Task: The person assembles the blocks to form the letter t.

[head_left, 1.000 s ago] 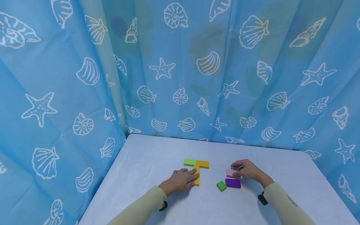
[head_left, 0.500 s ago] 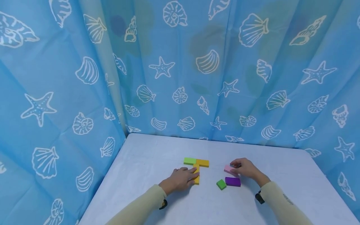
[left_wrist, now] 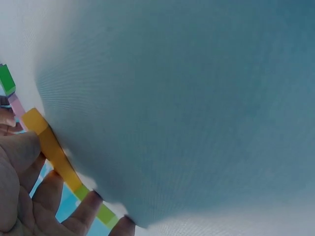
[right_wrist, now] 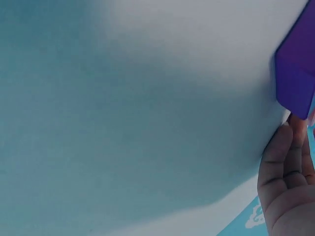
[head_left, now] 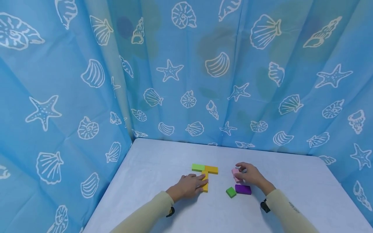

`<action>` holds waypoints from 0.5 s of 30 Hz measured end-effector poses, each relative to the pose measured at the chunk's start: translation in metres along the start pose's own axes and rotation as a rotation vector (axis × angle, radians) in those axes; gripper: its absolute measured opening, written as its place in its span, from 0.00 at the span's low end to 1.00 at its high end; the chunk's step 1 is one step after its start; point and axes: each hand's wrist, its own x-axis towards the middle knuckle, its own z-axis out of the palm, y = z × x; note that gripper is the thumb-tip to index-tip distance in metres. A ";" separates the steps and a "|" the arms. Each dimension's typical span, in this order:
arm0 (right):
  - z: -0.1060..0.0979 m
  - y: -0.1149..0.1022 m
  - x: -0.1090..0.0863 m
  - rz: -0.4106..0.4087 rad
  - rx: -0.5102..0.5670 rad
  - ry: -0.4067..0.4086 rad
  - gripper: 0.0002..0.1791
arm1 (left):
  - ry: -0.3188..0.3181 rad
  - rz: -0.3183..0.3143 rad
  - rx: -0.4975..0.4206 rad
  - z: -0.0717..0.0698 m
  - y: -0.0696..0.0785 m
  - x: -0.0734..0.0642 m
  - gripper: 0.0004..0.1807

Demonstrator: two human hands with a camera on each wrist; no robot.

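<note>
Pink block (head_left: 234,172) is pinched in my right hand (head_left: 251,175), right side covered, just beyond the purple block (head_left: 243,189) and green block (head_left: 231,192); can't tell if it's off the table (head_left: 163,161), and in the right wrist view purple screens my fingertips. Left hand (head_left: 187,186) has fingers spread onto the yellow block (head_left: 205,187), partly hiding it. Lime block (head_left: 198,167) and orange block (head_left: 211,170) cap its far end; sleeves (head_left: 145,212) run out of frame.

On the white table (head_left: 166,153) lies a yellow block (head_left: 205,187), a light-green block (head_left: 198,167) at its eleven o'clock, an orange block (head_left: 211,170) at one, a purple block (head_left: 243,189) at three, a green block (head_left: 231,192) near four.
</note>
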 end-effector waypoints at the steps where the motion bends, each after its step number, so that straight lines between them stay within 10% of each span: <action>1: 0.000 0.001 0.000 -0.001 0.000 0.004 0.30 | 0.001 0.002 0.000 0.000 0.000 0.000 0.27; 15: -0.001 0.003 -0.001 0.003 0.055 -0.097 0.38 | -0.015 -0.006 0.012 0.000 0.000 0.002 0.27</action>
